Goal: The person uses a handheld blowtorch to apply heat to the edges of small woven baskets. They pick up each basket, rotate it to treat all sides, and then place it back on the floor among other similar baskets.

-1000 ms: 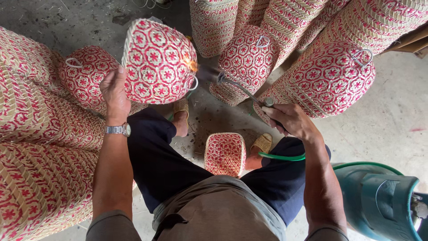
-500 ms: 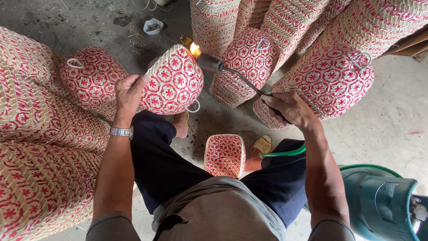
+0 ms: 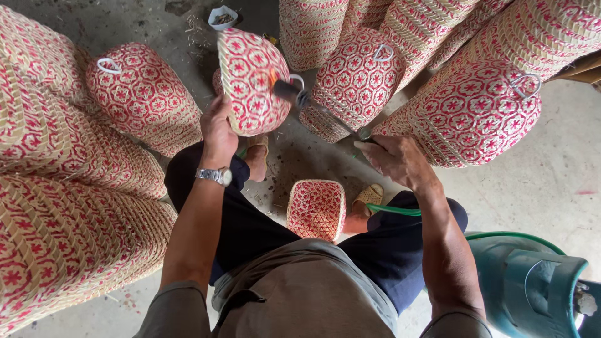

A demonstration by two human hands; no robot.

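My left hand (image 3: 217,129), with a wristwatch on the wrist, grips the lower edge of a red-and-cream woven basket (image 3: 253,80) and holds it up, tilted on its side. My right hand (image 3: 397,159) is closed on the handle of a metal gas torch (image 3: 316,106). The torch's nozzle points at the basket's side, where a small flame touches the weave. A green hose (image 3: 391,210) runs from the torch down past my right knee. A smaller woven basket (image 3: 317,209) stands on the floor between my legs.
Stacks of matching woven baskets (image 3: 75,181) crowd the left, and more baskets (image 3: 476,112) lie at the back and right. A teal gas cylinder (image 3: 532,288) stands at the lower right. A small white cup (image 3: 223,17) sits on the concrete floor at the back.
My left hand has turned the held basket from facing me to edge-on. The torch flame has moved from above the basket onto its side.
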